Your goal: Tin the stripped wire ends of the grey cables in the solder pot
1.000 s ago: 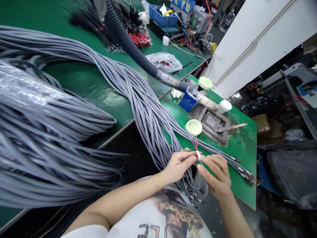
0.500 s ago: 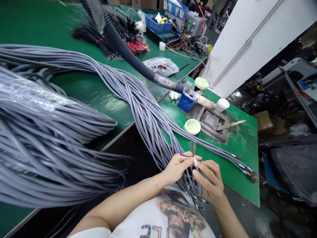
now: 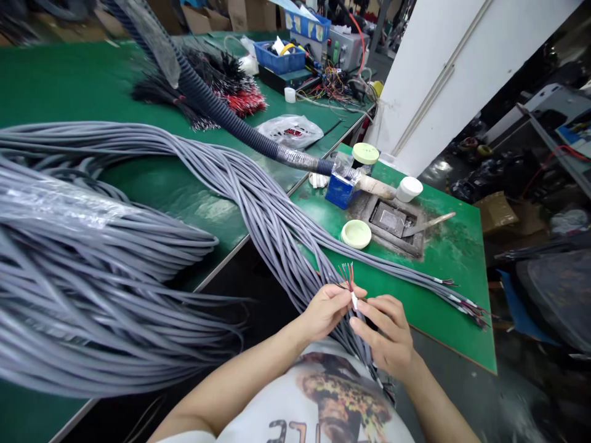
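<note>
- Lower centre: my left hand (image 3: pixel 327 311) pinches one cable end (image 3: pixel 353 295) beside its white sleeve (image 3: pixel 354 301); thin coloured wires (image 3: pixel 347 274) fan upward.
- Right of this: my right hand (image 3: pixel 386 335), fingers parted, lies close to the sleeve; whether it grips, I cannot tell.
- Step in hand, I judge: arranging these wires.
- Next move, I judge: calls for a steady left pinch and light fingertip work, clear of the grey bundle (image 3: pixel 272 212) crossing from the left edge.
</note>
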`<state>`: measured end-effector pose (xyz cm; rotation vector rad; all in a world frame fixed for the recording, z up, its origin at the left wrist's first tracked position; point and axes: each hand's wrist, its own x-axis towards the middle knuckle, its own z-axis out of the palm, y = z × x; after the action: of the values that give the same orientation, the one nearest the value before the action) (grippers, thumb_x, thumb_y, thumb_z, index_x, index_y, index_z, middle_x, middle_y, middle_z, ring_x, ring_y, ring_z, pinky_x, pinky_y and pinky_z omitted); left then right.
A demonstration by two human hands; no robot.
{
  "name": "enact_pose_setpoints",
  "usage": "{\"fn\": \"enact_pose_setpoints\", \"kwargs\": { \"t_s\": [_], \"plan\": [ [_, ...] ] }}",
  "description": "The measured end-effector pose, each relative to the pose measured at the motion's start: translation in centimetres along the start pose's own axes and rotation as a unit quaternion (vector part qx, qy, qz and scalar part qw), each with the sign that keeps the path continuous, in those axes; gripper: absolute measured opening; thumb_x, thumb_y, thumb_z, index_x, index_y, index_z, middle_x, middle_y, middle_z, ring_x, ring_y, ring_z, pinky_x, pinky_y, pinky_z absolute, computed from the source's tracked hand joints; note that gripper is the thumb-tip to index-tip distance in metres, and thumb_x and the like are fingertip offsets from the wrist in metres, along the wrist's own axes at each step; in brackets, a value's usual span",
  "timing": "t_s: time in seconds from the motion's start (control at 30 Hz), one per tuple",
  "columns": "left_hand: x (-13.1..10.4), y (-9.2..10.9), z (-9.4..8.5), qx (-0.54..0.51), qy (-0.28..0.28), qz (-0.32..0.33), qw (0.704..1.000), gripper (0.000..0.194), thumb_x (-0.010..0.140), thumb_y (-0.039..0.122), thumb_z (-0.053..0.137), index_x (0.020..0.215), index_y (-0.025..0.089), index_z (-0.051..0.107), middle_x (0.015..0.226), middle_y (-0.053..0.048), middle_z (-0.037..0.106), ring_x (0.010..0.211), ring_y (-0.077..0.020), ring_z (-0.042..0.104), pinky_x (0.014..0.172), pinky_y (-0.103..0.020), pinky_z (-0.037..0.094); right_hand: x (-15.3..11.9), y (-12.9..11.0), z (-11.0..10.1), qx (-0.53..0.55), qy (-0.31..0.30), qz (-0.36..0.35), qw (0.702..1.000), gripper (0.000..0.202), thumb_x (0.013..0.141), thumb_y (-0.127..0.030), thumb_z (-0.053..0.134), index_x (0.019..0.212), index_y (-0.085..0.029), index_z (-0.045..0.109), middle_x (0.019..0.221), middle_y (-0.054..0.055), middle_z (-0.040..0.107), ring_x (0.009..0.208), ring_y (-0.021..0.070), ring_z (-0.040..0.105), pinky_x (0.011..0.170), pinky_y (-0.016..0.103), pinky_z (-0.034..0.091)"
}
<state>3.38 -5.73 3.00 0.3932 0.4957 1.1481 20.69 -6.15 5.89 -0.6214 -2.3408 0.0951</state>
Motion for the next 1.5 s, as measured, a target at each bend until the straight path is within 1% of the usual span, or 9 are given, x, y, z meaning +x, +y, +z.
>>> {"fn": "enact_pose_setpoints", "kwargs": {
  "t_s": [0.43, 0.6, 0.67, 0.73, 0.9, 1.07, 1.2, 1.33, 1.5],
  "plan": [
    [0.7, 0.3, 0.4, 0.067, -0.011, 0.013, 0.998, 0.047, 0.06, 0.057, 0.075, 0.045, 0.016, 0.058, 0.053, -0.002, 0.048, 0.06, -0.0143, 0.047, 0.058, -0.031, 0.042, -0.5, -0.9, 1.1, 0.054, -0.015, 0.001, 0.998, 0.041, 0.085, -0.01, 0.051, 0.119, -0.028, 0.063, 0.115, 0.006, 0.067, 0.111, 0.0238, 0.054, 0.089, 0.046, 0.05],
    [1.2, 1.0, 1.0, 0.253, -0.053, 0.022, 0.966, 0.046, 0.082, 0.056, 0.058, 0.075, 0.013, 0.073, 0.066, -0.006, 0.063, 0.066, -0.0158, 0.057, 0.067, -0.031, 0.047, -2.3, -1.5, -0.7, 0.006, 0.031, 0.077, 0.997, 0.041, 0.078, -0.006, 0.056, 0.112, -0.026, 0.065, 0.101, 0.007, 0.06, 0.1, 0.024, 0.059, 0.088, 0.047, 0.051],
    [1.8, 1.7, 1.1, 0.39, -0.071, 0.087, 0.914, 0.04, 0.088, 0.049, 0.054, 0.094, 0.014, 0.073, 0.078, -0.008, 0.068, 0.074, -0.0163, 0.06, 0.073, -0.031, 0.047, -4.5, -1.4, -2.4, -0.049, 0.068, 0.138, 0.987, 0.039, 0.077, -0.008, 0.06, 0.11, -0.028, 0.065, 0.095, 0.006, 0.058, 0.094, 0.0244, 0.059, 0.083, 0.047, 0.052],
    [2.7, 2.3, 1.2, 0.53, -0.087, 0.193, 0.821, 0.032, 0.09, 0.041, 0.054, 0.103, 0.017, 0.07, 0.087, -0.008, 0.07, 0.082, -0.0175, 0.06, 0.078, -0.033, 0.046, -7.2, -1.3, -4.3, -0.127, 0.077, 0.201, 0.968, 0.037, 0.076, -0.009, 0.063, 0.109, -0.027, 0.066, 0.091, 0.007, 0.059, 0.088, 0.025, 0.061, 0.076, 0.044, 0.052],
    [6.0, 2.1, 1.2, 0.751, -0.08, 0.328, 0.567, 0.025, 0.092, 0.029, 0.05, 0.109, 0.019, 0.066, 0.101, -0.009, 0.068, 0.094, -0.022, 0.057, 0.079, -0.037, 0.041, -12.1, -2.9, -6.4, -0.102, -0.153, 0.307, 0.934, 0.029, 0.085, -0.02, 0.058, 0.113, -0.024, 0.065, 0.092, 0.006, 0.073, 0.079, 0.0236, 0.069, 0.07, 0.038, 0.055],
    [8.6, 0.4, 1.5, 0.828, -0.073, 0.318, 0.457, 0.016, 0.089, 0.024, 0.055, 0.1, 0.018, 0.065, 0.094, -0.009, 0.063, 0.091, -0.0246, 0.052, 0.077, -0.039, 0.036, -9.8, -5.5, -2.8, 0.134, -0.153, 0.448, 0.87, 0.024, 0.09, -0.027, 0.052, 0.109, -0.026, 0.067, 0.088, 0.003, 0.074, 0.075, 0.0195, 0.07, 0.065, 0.03, 0.056],
    [9.2, 0.0, 1.9, 0.848, -0.072, 0.314, 0.422, 0.011, 0.087, 0.024, 0.057, 0.094, 0.018, 0.063, 0.089, -0.009, 0.06, 0.088, -0.0255, 0.05, 0.074, -0.039, 0.034, -6.4, -4.3, 1.0, 0.359, -0.039, 0.532, 0.766, 0.027, 0.092, -0.036, 0.05, 0.108, -0.022, 0.067, 0.077, 0.003, 0.071, 0.057, 0.0136, 0.063, 0.054, 0.026, 0.052],
    [8.2, 0.4, 2.9, 0.842, -0.065, 0.321, 0.428, 0.009, 0.09, 0.022, 0.052, 0.089, 0.017, 0.06, 0.087, -0.008, 0.06, 0.085, -0.0236, 0.05, 0.074, -0.038, 0.034, -3.5, -1.3, 2.2, 0.498, 0.186, 0.559, 0.637, 0.035, 0.09, -0.044, 0.053, 0.111, -0.018, 0.064, 0.084, 0.007, 0.071, 0.056, 0.0135, 0.063, 0.047, 0.025, 0.049],
    [4.8, 1.1, 3.4, 0.803, -0.07, 0.33, 0.49, 0.01, 0.092, 0.022, 0.048, 0.094, 0.018, 0.057, 0.093, -0.007, 0.063, 0.086, -0.022, 0.052, 0.072, -0.037, 0.033, -1.5, 2.2, -0.9, 0.451, 0.403, 0.505, 0.615, 0.036, 0.09, -0.044, 0.052, 0.118, -0.022, 0.058, 0.097, 0.008, 0.071, 0.06, 0.0135, 0.062, 0.047, 0.025, 0.047]
  ]
}}
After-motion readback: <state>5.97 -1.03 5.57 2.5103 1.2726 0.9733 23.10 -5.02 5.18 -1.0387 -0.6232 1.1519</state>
